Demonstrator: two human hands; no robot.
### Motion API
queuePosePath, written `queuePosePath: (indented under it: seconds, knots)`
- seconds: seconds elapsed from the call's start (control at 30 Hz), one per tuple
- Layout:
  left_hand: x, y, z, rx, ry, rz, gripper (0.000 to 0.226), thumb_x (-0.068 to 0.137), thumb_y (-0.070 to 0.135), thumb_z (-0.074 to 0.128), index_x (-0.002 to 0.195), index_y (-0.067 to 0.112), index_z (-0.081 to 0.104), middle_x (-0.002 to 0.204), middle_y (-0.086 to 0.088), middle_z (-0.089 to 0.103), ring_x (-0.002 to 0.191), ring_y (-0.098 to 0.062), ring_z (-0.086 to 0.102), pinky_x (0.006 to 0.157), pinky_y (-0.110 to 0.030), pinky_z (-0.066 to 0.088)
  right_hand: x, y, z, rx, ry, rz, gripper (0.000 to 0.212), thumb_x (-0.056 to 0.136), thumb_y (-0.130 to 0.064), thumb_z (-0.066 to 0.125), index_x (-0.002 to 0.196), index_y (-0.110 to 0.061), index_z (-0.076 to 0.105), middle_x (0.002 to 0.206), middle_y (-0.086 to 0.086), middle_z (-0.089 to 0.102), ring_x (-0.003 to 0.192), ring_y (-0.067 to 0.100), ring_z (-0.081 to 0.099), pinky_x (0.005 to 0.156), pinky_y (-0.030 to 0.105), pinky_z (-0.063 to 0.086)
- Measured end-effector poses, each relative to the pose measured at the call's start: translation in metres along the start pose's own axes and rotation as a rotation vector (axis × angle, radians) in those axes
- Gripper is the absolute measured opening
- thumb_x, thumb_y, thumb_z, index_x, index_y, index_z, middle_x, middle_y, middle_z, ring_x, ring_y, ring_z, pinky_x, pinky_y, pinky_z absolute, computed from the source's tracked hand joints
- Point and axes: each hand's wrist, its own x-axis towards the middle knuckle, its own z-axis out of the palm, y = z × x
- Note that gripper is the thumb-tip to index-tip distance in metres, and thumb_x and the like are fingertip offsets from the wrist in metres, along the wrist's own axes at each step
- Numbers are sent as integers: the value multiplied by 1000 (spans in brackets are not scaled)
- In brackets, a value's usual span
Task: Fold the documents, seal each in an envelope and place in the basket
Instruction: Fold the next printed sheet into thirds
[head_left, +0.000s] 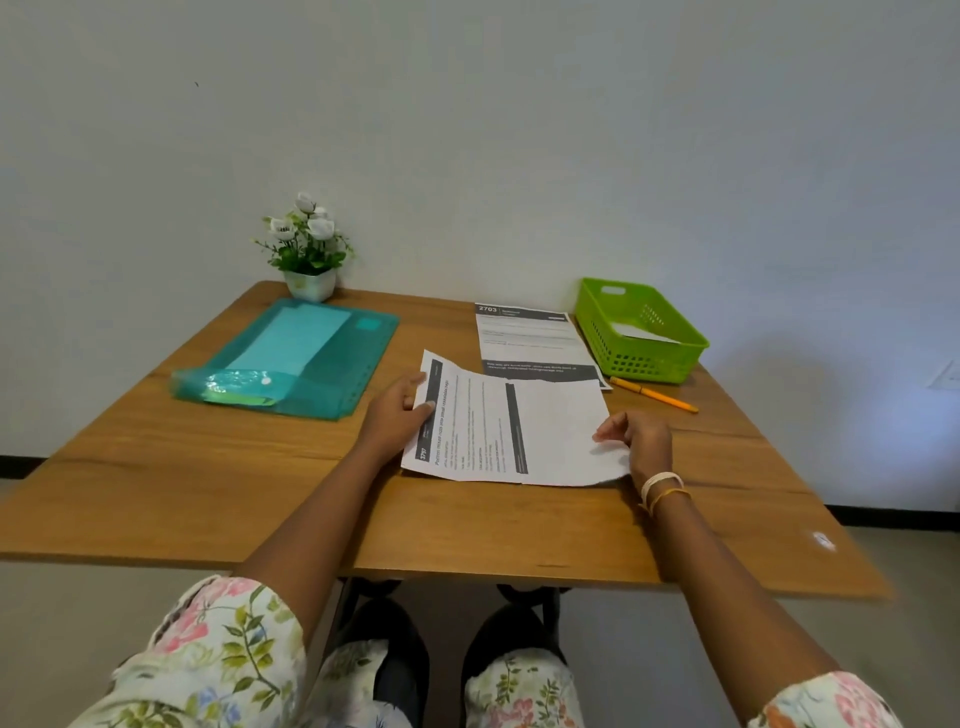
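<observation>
A printed document (483, 426) lies sideways on the wooden table (208, 467), its right part turned over so the blank back faces up. My left hand (397, 413) grips its left edge, thumb on top. My right hand (636, 434) pinches the folded-over right edge. Further back lies a second printed document (524, 332), flat and face up. At the back right stands a green basket (649, 358) with a white envelope (641, 332) inside. A teal plastic folder (296, 358) with pale envelopes showing through it lies at the back left.
A yellow pen (654, 395) lies in front of the basket. A small pot of white flowers (309, 249) stands at the back left against the wall. Bare wood shows along the table's near edge and left side.
</observation>
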Motion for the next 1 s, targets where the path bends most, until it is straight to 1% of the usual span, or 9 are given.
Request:
queuePosePath:
  seconds: [0.1,0.2,0.3,0.37,0.5,0.6,0.7,0.77,1.0]
  knots:
    - [-3,4,3,71,14,44,47,94,12,59,139,17,50,122,-9,65,87,-4,57,58,-8,40,12,-19,5,-94,-65,71,33,85,-2,42,63,-8,66,71,11,67,71,23,64,80,35,50]
    - [-7,3,3,109,-10,71,48,92,13,61,139,16,51,127,-6,63,97,-5,55,63,-8,41,14,-32,25,-495,-152,14,23,82,-13,51,73,-16,72,83,7,73,85,26,67,85,40,53]
    - [-9,-5,4,137,-34,101,49,89,16,65,136,20,54,127,-5,62,98,-7,57,73,-21,50,-9,-38,62,-1016,-207,-129,25,86,-25,48,98,-19,69,106,6,70,101,29,61,97,40,43]
    - [-8,-9,5,141,-29,115,48,88,18,67,134,22,56,127,-4,62,101,-12,60,79,-29,54,-22,-36,91,-1167,-251,-242,35,90,-32,44,117,-20,62,120,6,63,113,27,56,106,42,32]
    - [-5,-11,4,130,-27,134,45,85,18,68,129,24,60,118,-4,65,95,-16,63,77,-34,56,-39,-19,131,-1125,-405,-351,53,96,-47,35,142,-21,39,149,5,38,138,23,33,114,46,20]
    - [-5,-11,4,115,-16,131,44,84,16,68,127,22,62,109,-2,67,88,-15,62,71,-28,54,-41,-7,133,-1078,-439,-331,58,96,-52,31,146,-22,31,156,5,26,144,22,21,117,48,14]
    - [-3,-11,5,92,-13,115,44,86,14,68,129,19,60,109,0,65,89,-12,60,65,-20,48,-33,5,120,-1077,-380,-334,57,96,-51,30,146,-23,32,156,3,25,145,21,20,117,49,13]
    - [-2,-12,4,88,-7,115,46,85,15,68,130,18,59,110,0,66,91,-13,62,68,-25,53,-25,11,108,-1077,-322,-325,57,96,-52,30,144,-23,34,155,3,27,144,21,22,116,49,15]
    - [-6,-9,6,-43,0,59,41,94,14,58,134,18,53,82,-1,67,68,-9,66,53,-23,50,-16,16,85,-1073,-276,-289,54,97,-47,33,144,-20,36,154,3,31,143,21,26,116,47,19]
